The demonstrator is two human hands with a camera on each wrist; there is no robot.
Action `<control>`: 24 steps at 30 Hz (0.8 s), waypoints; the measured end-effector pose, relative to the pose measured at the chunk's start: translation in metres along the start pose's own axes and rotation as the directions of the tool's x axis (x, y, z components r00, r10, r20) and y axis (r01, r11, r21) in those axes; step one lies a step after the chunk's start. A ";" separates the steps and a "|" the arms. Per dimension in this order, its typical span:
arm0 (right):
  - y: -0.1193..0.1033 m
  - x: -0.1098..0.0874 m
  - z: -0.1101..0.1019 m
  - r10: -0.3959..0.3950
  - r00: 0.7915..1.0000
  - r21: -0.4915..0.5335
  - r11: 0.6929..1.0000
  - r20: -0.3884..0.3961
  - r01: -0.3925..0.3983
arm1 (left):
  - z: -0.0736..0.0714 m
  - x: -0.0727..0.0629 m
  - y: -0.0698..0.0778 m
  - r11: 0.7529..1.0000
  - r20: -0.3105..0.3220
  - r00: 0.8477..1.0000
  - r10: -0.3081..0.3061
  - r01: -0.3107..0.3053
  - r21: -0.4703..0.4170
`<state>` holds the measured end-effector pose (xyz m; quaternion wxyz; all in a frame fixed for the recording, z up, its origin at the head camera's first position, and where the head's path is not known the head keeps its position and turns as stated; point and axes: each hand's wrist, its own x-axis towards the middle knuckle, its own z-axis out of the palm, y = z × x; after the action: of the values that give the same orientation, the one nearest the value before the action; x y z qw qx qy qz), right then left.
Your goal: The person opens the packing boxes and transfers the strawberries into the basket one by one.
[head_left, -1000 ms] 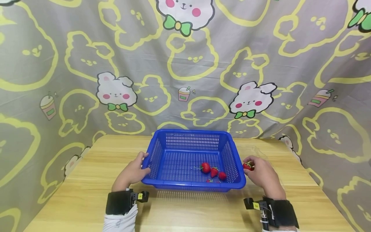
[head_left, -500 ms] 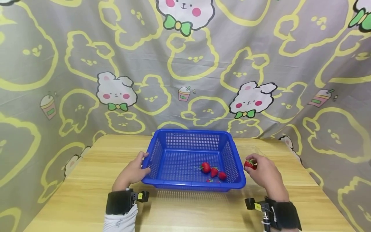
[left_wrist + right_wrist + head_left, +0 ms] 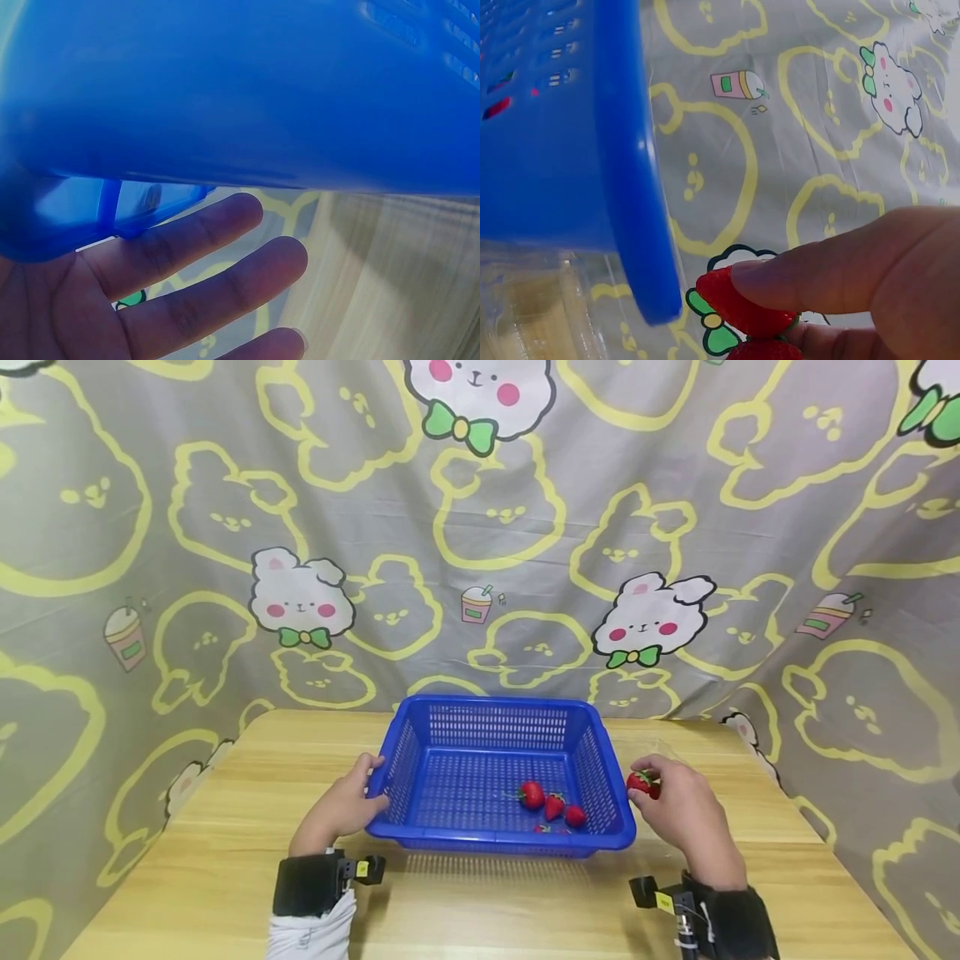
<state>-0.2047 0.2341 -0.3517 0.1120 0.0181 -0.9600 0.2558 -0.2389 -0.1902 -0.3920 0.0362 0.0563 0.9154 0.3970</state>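
Observation:
A blue plastic basket [image 3: 480, 837] with slotted walls stands mid-table. My left hand [image 3: 347, 800] holds its left rim, thumb over the edge; in the left wrist view the fingers [image 3: 217, 296] extend below the rim, and the thumb is hidden. Several red strawberries [image 3: 532, 795] lie in the basket's front right part, some partly hidden by the front wall. Just outside the right rim, my right hand [image 3: 686, 810] pinches a strawberry [image 3: 742, 300] under the thumb. A second strawberry [image 3: 765, 350] shows right below it, partly cut off by the frame.
A clear plastic container [image 3: 536, 311] sits on the wooden table [image 3: 480, 910] beside the basket's right end, partly hidden by my right hand in the head view. A patterned grey cloth [image 3: 517, 568] hangs behind and along both sides.
My right hand shifted slightly right, away from the rim, then a little back left with the strawberries. The left hand and the basket have stayed in place.

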 end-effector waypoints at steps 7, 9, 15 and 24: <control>-0.006 0.000 0.003 -0.014 1.000 -0.005 1.000 0.000 0.014 | 0.001 -0.001 0.000 1.000 -0.002 1.000 -0.008 0.008 0.002; -0.008 -0.001 0.004 -0.015 1.000 -0.002 1.000 0.003 0.015 | 0.001 -0.001 0.000 1.000 -0.003 1.000 -0.008 0.008 0.003; -0.014 -0.001 0.006 -0.015 1.000 0.006 1.000 0.013 0.014 | 0.000 -0.001 0.000 1.000 -0.003 1.000 -0.009 0.009 0.003; -0.021 0.000 0.012 -0.033 0.999 -0.002 0.999 0.039 0.033 | -0.001 -0.002 0.001 1.000 -0.002 1.000 -0.004 0.004 0.007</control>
<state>-0.2053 0.2101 -0.3520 0.0976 0.0388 -0.9619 0.2524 -0.2365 -0.1904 -0.3907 0.0358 0.0544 0.9168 0.3940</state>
